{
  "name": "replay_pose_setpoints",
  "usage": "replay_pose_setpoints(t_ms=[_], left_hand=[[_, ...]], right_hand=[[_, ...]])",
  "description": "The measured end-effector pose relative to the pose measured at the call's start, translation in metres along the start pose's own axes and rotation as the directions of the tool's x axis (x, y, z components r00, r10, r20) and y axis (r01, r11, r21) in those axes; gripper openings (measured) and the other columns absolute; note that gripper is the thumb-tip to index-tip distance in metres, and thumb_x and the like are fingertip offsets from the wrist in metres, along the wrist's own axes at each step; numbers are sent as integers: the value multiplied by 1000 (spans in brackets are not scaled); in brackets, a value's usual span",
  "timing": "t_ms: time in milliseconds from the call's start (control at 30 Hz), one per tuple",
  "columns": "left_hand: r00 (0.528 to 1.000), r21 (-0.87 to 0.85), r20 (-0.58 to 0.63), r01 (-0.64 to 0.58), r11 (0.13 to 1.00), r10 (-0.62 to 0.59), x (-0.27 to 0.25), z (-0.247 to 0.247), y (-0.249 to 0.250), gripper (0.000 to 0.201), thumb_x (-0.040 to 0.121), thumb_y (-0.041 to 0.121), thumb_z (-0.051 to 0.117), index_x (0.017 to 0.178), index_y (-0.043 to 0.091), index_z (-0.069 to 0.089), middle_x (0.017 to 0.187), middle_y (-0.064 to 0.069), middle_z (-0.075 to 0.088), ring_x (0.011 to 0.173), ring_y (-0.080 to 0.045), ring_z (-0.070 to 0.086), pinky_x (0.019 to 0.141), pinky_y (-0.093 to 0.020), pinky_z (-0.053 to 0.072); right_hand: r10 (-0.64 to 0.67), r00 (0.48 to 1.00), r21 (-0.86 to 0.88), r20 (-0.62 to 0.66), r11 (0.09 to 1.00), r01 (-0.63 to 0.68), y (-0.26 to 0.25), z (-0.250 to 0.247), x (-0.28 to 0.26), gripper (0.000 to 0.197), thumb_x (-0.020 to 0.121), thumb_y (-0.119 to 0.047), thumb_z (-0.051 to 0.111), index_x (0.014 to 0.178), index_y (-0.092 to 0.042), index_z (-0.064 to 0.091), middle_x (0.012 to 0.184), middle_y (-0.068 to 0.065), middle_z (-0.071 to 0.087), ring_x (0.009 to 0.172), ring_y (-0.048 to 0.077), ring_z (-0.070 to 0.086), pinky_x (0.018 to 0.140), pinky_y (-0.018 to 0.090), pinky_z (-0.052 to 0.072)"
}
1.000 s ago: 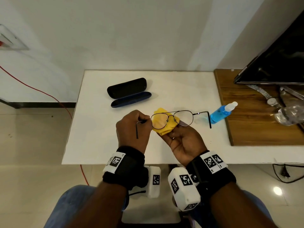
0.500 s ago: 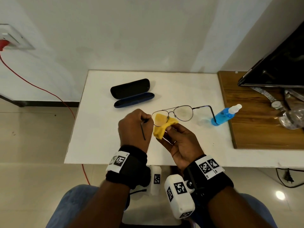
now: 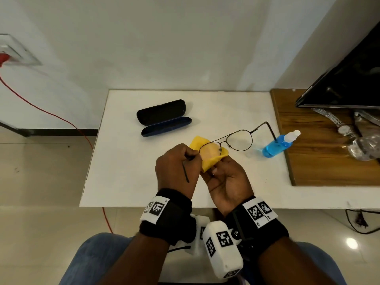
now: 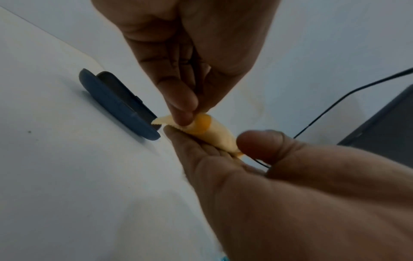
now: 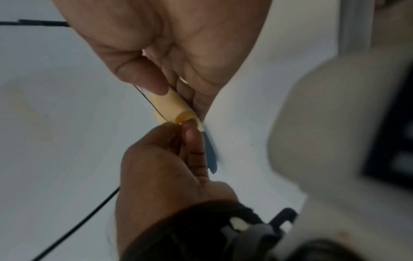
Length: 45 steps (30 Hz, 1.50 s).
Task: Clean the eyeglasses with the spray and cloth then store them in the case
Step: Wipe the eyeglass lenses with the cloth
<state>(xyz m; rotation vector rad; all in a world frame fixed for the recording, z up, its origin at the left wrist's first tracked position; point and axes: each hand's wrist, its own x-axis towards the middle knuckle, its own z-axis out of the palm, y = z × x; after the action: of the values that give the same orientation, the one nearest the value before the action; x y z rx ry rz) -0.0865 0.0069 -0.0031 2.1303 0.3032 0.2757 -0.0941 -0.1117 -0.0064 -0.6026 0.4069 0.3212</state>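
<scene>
Here the left hand (image 3: 176, 161) pinches the wire-rimmed eyeglasses (image 3: 230, 144) at the hinge, above the worktop (image 3: 123, 161); the right hand (image 3: 224, 177) pinches the yellow cloth (image 3: 207, 159) around one lens. Rub lightly, supporting the rim; the open case (image 3: 164, 118) waits at eleven o'clock.

Thin black wire-framed eyeglasses (image 3: 236, 140) are held above the table, temples unfolded, one lens wrapped in a folded yellow cloth (image 3: 207, 159). A black hard case (image 3: 164, 118) lies open behind them; a blue-liquid spray bottle (image 3: 277, 146) lies at right.

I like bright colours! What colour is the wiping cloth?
Yellow. The cloth shows best in the head view.
</scene>
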Motion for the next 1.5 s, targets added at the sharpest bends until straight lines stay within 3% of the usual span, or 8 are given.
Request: replay_pose_setpoints(t_ms=[167,700,800,967,1067,1167,1267,1500], left_hand=[[996,-42,-28,78,996,-79,8,-5,-8,6,72,21,65,70,20,71,65,5,69,60,-19,68,60,-40,57],[933,215,227,-328,920,279,-28,9,8,9,78,14,58,71,14,64,63,0,58,53,-20,55,50,-23,35],[912,260,269,-379,888,311,-28,13,5,22,82,20,44,73,14,63,65,-1,57,52,-23,54,45,-29,43],[884,274,344,-417,867,316,-27,14,6,7,79,10,60,78,15,64,66,-1,59,56,-24,57,48,-32,46],[823,256,482,-461,850,301,-18,9,3,19,85,12,60,100,23,65,78,0,69,69,-24,65,61,-35,54],[885,226,451,-243,943,120,5,-9,-13,24,89,10,59,105,28,62,80,3,71,71,-16,69,69,-39,57],[972,24,225,69,997,-73,24,-27,-19,10,92,14,60,94,22,65,80,2,68,63,-10,67,58,-32,59],[913,-123,348,268,955,-212,28,-15,-20,14,92,23,65,89,12,73,76,-5,70,57,-11,61,49,-23,47]], right_hand=[[-13,999,-125,-38,992,8,5,2,2,38,95,9,39,113,-6,70,122,18,69,110,31,67,93,38,57],[-234,881,-472,-411,881,14,-9,-11,15,26,79,-19,81,100,-7,71,91,19,76,85,34,74,74,44,62],[-297,863,-595,-410,804,-6,-10,-14,20,24,72,-23,86,85,-10,72,86,20,74,77,35,72,72,46,62],[-307,879,-601,-364,799,30,-12,-12,20,16,74,-2,80,86,-10,73,84,16,76,75,30,71,71,43,59],[-376,882,-724,-286,687,58,-18,-15,18,13,76,-7,80,85,-15,74,72,4,75,64,13,70,59,27,57],[-381,895,-779,-232,623,63,-24,-19,18,15,79,-7,78,86,-18,72,72,-6,73,59,0,69,52,18,53],[-299,921,-755,-251,656,7,-24,-22,19,15,79,-3,78,90,-12,74,79,6,77,72,18,75,63,34,62],[-200,966,-817,-165,577,-20,-10,-19,18,16,80,-12,79,94,-10,74,83,13,77,79,33,75,63,37,58]])
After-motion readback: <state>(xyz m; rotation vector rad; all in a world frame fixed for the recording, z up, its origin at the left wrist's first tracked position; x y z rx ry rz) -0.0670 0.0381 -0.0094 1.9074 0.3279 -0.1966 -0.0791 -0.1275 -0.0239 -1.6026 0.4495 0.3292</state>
